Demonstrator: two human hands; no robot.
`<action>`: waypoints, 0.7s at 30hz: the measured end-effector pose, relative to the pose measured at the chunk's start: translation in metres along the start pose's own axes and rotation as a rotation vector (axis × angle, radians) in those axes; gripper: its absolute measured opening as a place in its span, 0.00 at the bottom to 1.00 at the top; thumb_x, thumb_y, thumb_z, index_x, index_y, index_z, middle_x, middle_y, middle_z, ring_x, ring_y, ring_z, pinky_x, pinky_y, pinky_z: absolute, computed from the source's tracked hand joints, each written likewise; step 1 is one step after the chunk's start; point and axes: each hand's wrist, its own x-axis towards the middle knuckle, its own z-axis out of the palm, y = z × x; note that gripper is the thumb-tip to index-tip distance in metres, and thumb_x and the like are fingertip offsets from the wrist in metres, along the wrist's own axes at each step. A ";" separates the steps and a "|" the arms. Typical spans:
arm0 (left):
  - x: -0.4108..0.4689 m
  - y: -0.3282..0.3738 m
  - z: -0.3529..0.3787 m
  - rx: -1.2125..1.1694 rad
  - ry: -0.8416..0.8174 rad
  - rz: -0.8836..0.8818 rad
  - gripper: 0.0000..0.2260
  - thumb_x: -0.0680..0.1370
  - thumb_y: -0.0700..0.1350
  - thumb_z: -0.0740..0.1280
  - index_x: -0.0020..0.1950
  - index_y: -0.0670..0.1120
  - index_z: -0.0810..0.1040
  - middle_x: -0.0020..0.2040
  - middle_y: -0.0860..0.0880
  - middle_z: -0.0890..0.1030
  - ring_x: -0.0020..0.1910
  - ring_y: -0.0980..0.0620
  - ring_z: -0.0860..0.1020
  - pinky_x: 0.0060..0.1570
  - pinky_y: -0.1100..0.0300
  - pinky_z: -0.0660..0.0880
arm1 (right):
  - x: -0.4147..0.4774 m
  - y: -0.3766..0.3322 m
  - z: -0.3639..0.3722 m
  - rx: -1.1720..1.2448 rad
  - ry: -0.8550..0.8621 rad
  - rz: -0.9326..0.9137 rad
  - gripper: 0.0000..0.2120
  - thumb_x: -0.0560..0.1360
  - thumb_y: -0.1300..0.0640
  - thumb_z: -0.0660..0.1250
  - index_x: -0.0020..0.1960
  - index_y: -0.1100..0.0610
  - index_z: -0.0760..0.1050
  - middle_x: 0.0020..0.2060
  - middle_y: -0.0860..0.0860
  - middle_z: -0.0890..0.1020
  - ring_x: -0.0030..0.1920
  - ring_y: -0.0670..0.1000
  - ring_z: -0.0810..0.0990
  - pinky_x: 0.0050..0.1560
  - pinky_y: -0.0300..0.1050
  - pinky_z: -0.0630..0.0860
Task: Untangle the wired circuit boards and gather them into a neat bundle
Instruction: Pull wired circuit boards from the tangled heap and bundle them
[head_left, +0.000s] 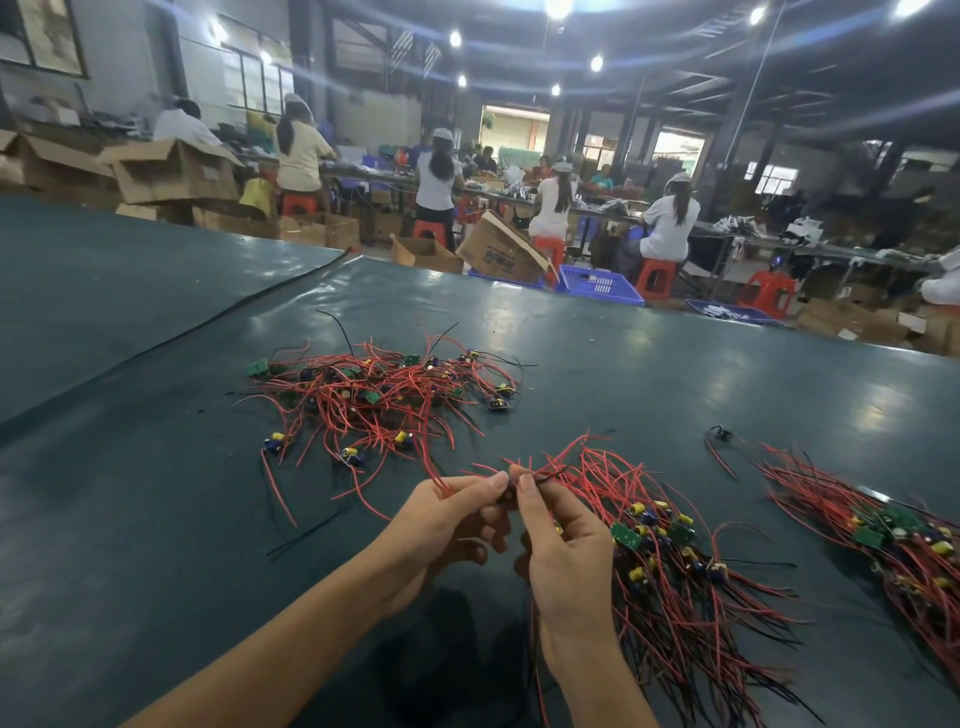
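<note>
Pinching red wire ends together, left hand (447, 512) and right hand (558, 540) meet above the table (156, 467); gathered bundle (670, 561) trails right, nearer the right hand, tangled pile (379, 395) lies beyond.

Workshop hall — dark green table (675, 353); cardboard boxes (171, 171), orange stools (657, 275), blue crates (600, 285) behind; ceiling lamps (596, 63) lit.
</note>
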 end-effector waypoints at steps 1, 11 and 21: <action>0.000 0.000 -0.001 0.012 -0.005 0.006 0.12 0.67 0.57 0.71 0.32 0.50 0.82 0.30 0.51 0.77 0.31 0.52 0.77 0.30 0.64 0.70 | 0.000 0.000 0.000 0.006 0.005 0.014 0.09 0.77 0.60 0.69 0.43 0.52 0.86 0.42 0.54 0.87 0.48 0.55 0.85 0.55 0.55 0.80; -0.002 -0.002 -0.002 0.040 -0.051 0.003 0.19 0.69 0.59 0.69 0.41 0.43 0.82 0.34 0.44 0.80 0.31 0.51 0.79 0.30 0.64 0.73 | -0.002 -0.003 0.000 0.025 -0.047 0.006 0.07 0.70 0.50 0.70 0.41 0.49 0.87 0.38 0.53 0.86 0.40 0.52 0.84 0.45 0.45 0.81; -0.004 0.002 0.004 0.165 -0.061 0.117 0.18 0.73 0.58 0.65 0.29 0.47 0.80 0.28 0.47 0.78 0.26 0.53 0.74 0.32 0.61 0.71 | 0.003 0.001 0.000 0.095 0.016 0.077 0.11 0.75 0.60 0.69 0.39 0.50 0.87 0.38 0.53 0.87 0.42 0.49 0.85 0.47 0.43 0.81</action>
